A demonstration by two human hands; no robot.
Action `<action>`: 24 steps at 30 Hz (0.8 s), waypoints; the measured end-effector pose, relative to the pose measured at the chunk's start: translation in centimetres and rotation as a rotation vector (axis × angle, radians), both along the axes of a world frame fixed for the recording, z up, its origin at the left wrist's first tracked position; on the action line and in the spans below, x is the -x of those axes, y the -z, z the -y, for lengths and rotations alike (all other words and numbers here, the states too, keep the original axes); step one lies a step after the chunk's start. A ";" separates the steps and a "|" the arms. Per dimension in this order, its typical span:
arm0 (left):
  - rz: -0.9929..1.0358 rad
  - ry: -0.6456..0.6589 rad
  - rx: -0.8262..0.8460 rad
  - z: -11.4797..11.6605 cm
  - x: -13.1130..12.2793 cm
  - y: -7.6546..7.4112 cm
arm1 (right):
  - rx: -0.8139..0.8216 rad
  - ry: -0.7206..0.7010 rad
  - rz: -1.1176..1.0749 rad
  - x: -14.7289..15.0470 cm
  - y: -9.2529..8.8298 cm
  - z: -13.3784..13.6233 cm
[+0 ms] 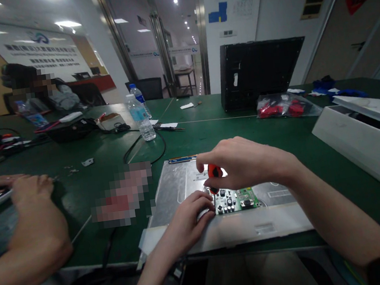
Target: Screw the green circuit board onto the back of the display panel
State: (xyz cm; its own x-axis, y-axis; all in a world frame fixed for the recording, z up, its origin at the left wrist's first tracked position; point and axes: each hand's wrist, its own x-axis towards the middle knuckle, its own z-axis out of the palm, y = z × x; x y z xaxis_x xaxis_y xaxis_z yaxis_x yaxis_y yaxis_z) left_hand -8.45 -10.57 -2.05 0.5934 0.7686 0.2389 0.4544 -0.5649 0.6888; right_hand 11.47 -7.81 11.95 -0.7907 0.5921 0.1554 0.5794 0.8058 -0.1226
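My right hand (245, 163) is wrapped around the red and black handle of a screwdriver (214, 176), held upright with its lower end over the left part of a circuit board (231, 201). The board, white and green with several small components, lies on a flat metal display panel (171, 187) in front of me. My left hand (195, 212) is on the panel at the board's left edge, close to the screwdriver's lower end. Its fingers are curled together; anything between them is hidden.
Left of the panel, a co-worker's hands (31, 187) rest on a light-coloured device. Water bottles (142, 120) and cables stand farther back. Behind the panel are a black monitor casing (261, 74) and a plastic bag with red items (283, 107). A white casing (369, 147) lies at right.
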 end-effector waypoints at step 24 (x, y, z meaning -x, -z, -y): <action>-0.005 -0.020 -0.016 0.3 -0.3 -0.6 | 0.026 0.013 0.029 0.3 0.0 0.1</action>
